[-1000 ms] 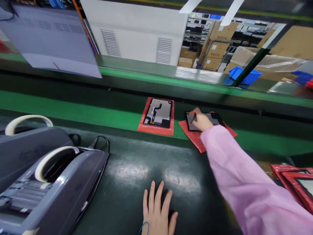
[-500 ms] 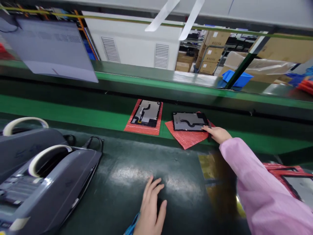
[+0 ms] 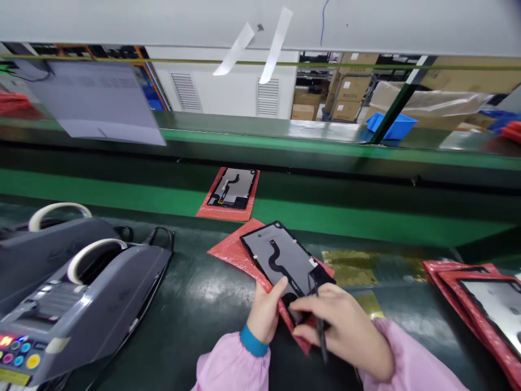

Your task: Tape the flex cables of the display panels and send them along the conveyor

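Dark grey panel [image 3: 285,258], red bag [image 3: 232,251]

A dark green bench mat [image 3: 211,320] is seen in the foreground, with glare patches at its middle. Two grey tape dispensers [image 3: 77,304] are set on it at left, a black cable [image 3: 160,234] looped beside them. A red bubble-wrap sheet [image 3: 232,252] bearing a dark panel [image 3: 285,258] is laid near centre. Yellowish tape marks [image 3: 354,266] are noted just right of it. More red-wrapped panels [image 3: 484,304] are stacked at the right edge. Behind, on the green conveyor belt [image 3: 366,220], another red sheet with a panel [image 3: 230,193] is carried.
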Available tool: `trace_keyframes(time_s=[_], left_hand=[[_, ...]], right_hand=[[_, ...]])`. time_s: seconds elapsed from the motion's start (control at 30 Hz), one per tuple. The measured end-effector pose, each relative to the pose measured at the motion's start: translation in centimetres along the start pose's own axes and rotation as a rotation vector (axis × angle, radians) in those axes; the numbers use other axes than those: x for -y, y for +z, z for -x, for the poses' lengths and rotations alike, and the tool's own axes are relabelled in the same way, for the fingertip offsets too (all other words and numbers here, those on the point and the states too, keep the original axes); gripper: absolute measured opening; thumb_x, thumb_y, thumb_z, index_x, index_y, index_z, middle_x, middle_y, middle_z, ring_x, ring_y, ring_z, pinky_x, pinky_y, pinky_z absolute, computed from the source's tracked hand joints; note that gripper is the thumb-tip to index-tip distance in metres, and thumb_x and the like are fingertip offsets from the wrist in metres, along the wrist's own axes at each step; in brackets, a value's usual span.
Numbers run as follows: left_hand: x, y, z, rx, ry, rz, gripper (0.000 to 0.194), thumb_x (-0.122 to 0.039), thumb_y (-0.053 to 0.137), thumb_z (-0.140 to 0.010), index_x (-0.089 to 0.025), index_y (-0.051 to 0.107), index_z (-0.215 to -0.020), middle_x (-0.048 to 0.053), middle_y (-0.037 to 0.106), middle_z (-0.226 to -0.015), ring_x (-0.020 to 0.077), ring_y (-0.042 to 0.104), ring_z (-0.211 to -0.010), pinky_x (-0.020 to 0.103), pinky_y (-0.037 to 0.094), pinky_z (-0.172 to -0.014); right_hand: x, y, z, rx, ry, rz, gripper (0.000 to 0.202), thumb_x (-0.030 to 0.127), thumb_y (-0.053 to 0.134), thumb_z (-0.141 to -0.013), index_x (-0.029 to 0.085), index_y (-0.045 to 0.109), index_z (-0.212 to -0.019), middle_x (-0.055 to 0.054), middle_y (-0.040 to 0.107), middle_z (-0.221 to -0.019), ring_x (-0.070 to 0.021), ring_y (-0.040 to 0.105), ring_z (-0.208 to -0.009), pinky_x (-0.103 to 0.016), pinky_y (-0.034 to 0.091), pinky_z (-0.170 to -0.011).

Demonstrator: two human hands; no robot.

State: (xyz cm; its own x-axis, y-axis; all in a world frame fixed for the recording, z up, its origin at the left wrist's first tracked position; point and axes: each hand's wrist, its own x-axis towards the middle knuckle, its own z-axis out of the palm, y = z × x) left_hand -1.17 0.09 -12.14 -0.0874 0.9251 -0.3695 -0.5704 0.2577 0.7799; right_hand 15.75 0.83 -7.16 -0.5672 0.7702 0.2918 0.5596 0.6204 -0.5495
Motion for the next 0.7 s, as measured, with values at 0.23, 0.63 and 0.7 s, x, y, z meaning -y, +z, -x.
trace_keyframes(time_s=[0.23,0.63,0.7], left_hand=[[-1.6,-3.4,2.0,0.025,-0.219,-0.118,0.05,-0.026,0.083,-0.058,-0.015,0.071,-0.105,0.009,0.08,-0.089,0.0322,0.077,-0.085,0.041,0.061,-0.078],[-4.8,-7.3,0.2,0.044,-0.127,-0.383,0.052,-0.054,0.089,-0.066,-0.016,0.072,-0.097,0.008,0.079,-0.101,0.0283,0.07,-0.101,0.032,0.053,-0.084],[-4.5,-7.3,0.4,0.045,-0.14,-0.385,0.055,-0.061,0.083,-0.071,-0.017,0.072,-0.102,0.008,0.078,-0.098,0.0285,0.071,-0.098,0.033,0.054,-0.081]], right_hand=[[-5.2,2.0,1.0,-0.144,0.636,-0.418,0.04,0.054,0.072,-0.08,0.028,0.042,-0.084,0.005,0.057,-0.074,-0.0175,0.056,-0.059,-0.031,0.046,-0.057],[-3.9,-0.1,3.7,-0.412,0.561,-0.414,0.032,0.046,0.057,-0.096,0.027,0.036,-0.081,0.005,0.033,-0.074,-0.016,0.036,-0.064,-0.029,0.038,-0.061],[-3.5,0.7,2.6,-0.391,0.525,-0.446,0.033,0.048,0.057,-0.096,0.028,0.035,-0.08,0.005,0.034,-0.074,-0.0161,0.037,-0.064,-0.029,0.039,-0.062]])
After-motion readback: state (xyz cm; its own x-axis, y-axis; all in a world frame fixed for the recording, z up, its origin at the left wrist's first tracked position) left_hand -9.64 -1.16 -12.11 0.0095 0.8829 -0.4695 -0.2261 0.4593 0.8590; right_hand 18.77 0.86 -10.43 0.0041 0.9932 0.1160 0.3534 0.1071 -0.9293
